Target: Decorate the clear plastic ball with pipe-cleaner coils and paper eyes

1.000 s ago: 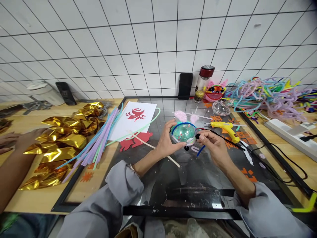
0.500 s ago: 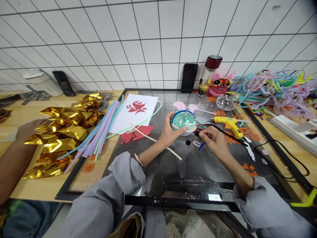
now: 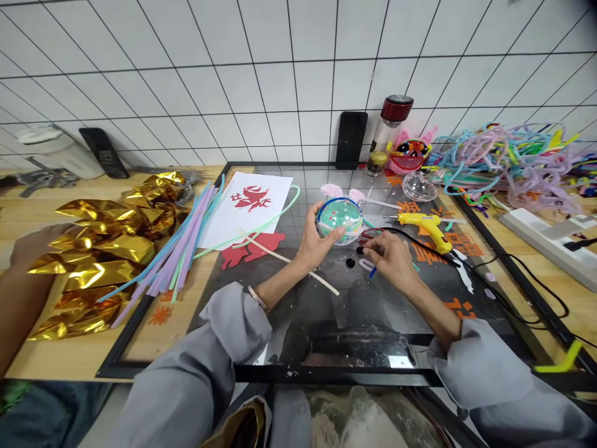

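My left hand [image 3: 314,239] is closed around a clear plastic ball [image 3: 341,219] with a green inside and a blue fuzzy rim. Two pink fuzzy ears [image 3: 342,193] show at the top of the ball. Just to its lower right, my right hand [image 3: 389,256] pinches a small black disc [image 3: 359,250] at its fingertips. A second black disc [image 3: 350,263] lies on the dark board, beside a pale looped pipe cleaner [image 3: 366,264]. A short blue piece [image 3: 372,272] sticks out below the right fingers.
A yellow glue gun [image 3: 429,229] with a black cord lies at right, before tangled pipe cleaners [image 3: 508,158] and a power strip [image 3: 553,246]. A glass bottle [image 3: 386,137] stands at the back. Leftward are pipe-cleaner bundles [image 3: 180,249], gold foil [image 3: 100,261] and another person's arm [image 3: 28,292].
The view has shifted slightly. My right hand has moved a little left with the black disc, closer beneath the ball. My left hand keeps its hold on the ball.
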A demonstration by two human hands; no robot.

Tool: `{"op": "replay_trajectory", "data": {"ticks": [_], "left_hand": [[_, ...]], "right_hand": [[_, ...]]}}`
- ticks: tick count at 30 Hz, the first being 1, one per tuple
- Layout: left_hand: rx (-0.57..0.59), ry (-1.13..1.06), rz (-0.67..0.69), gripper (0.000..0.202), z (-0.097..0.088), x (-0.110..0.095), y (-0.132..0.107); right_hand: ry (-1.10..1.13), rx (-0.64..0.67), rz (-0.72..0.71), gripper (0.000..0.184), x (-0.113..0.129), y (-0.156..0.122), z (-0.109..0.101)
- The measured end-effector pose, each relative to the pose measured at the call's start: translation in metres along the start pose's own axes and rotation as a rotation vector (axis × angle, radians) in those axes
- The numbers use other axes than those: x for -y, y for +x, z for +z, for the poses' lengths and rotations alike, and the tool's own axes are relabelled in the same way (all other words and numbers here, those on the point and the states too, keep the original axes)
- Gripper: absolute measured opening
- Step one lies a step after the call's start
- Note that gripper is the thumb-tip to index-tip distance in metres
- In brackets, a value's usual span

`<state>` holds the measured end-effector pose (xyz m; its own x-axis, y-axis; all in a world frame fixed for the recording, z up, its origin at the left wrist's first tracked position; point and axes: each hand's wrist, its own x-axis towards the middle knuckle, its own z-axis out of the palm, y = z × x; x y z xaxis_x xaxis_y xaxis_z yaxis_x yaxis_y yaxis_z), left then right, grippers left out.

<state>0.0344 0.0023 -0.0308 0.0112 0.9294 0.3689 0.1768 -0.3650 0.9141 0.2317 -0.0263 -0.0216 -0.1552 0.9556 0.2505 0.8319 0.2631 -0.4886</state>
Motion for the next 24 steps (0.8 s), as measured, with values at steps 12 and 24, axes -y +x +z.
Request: {"op": "replay_trajectory", "data": {"ticks": [12,24], "left_hand": [[0.033,-0.09,-0.043,0.066,0.0016,0.0035,0.0001],[0.008,-0.033,-0.024,0.045,0.0004,0.0048,-0.0027]], "right_hand": [[0.056,-0.024,-0.056,0.025,-0.0016,-0.004,-0.009],[0.051,-0.025,-0.151,0.024,-0.0032,-0.0056,-0.0061]]}}
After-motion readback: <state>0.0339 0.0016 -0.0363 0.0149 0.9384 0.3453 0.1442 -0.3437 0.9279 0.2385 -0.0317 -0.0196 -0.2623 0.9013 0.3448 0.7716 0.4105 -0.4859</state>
